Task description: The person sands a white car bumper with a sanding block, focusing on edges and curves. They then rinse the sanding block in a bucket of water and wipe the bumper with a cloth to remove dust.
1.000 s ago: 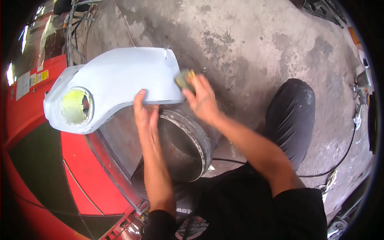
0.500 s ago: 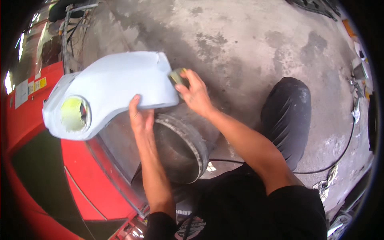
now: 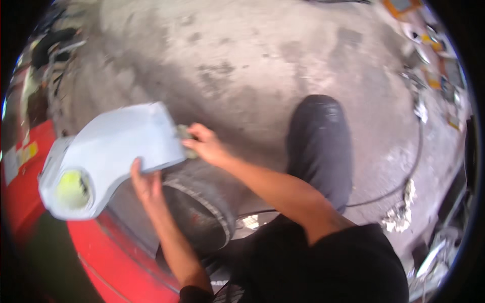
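A pale panel (image 3: 124, 136) sits just beyond a drum (image 3: 194, 214), any contact hidden from here. The left hand (image 3: 147, 186) grips its near edge, thumb on top, apparently steadying it; the right hand (image 3: 206, 145) clasps a pad (image 3: 184, 135) at the right edge, beside red bodywork (image 3: 113, 265) and over bare floor (image 3: 247, 81).

"How is the left hand (image 3: 148, 186) held?"
"Its palm is turned upward, the thumb (image 3: 135, 167) is extended forward, and the fingertips are hidden."
"And the right hand (image 3: 206, 145)?"
"It is curled into a pinch, its forearm (image 3: 265, 187) slanted forward and leftward."
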{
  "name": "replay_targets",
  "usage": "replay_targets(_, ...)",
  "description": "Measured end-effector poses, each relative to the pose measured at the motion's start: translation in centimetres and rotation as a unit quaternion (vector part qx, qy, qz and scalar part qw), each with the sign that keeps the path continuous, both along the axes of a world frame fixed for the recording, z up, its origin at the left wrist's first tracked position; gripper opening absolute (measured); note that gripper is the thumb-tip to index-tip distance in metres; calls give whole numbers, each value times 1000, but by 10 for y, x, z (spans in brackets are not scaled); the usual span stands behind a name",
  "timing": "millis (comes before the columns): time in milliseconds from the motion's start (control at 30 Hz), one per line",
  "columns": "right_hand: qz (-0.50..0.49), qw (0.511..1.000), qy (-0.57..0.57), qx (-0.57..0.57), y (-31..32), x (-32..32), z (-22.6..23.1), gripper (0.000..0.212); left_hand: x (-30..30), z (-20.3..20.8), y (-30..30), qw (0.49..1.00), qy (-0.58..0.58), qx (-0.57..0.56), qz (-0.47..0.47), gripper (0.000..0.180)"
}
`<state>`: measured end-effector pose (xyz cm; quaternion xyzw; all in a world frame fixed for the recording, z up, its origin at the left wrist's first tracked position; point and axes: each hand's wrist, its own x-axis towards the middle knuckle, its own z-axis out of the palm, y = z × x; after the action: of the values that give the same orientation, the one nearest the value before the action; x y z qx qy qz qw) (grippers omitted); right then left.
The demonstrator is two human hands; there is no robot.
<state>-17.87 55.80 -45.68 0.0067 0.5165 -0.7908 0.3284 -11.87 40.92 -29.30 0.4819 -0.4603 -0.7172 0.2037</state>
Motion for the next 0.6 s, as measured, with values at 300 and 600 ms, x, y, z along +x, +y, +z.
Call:
replay_targets(300, 61, 965, -218, -131, 7, -42, 14, 31, -6, 2, 8, 998, 47, -33, -23, 57)
replay_targets(600, 6, 997, -53, -64, 5, -70, 26, 33, -8, 2, 16, 999, 30, -36, -13, 58)
